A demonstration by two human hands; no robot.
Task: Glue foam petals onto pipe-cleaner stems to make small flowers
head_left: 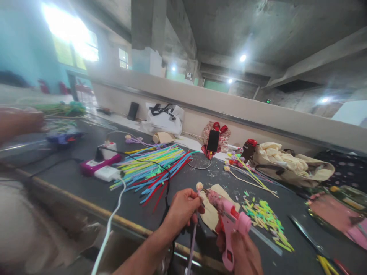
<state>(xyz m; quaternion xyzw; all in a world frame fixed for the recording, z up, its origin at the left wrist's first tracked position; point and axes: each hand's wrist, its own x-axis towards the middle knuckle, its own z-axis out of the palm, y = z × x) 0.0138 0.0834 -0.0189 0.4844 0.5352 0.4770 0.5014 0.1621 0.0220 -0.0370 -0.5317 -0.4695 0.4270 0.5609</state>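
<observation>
My left hand point(186, 208) pinches a thin pale lilac stem point(192, 244) just below a small cream flower-like head point(199, 186). Its lower end hangs past the table edge. My right hand point(241, 248) is wrapped round the handle of a pink glue gun point(228, 217). The gun's metal nozzle points left, beside the cream head; whether they touch I cannot tell. Under the gun lies a cream cloth or paper piece point(210, 210). Short yellow and green cut pieces point(265, 219) are heaped right of the gun, near a clear glue stick point(266, 241).
Coloured fuzzy stems point(155, 164) lie beside a purple-and-white power strip point(100, 168) with cords. Scissors point(309, 238) rest at the right. Behind stand a phone point(213, 141), a dark bottle point(249, 149) and bags point(292, 164). Another person's hand point(21, 124) is at the far left.
</observation>
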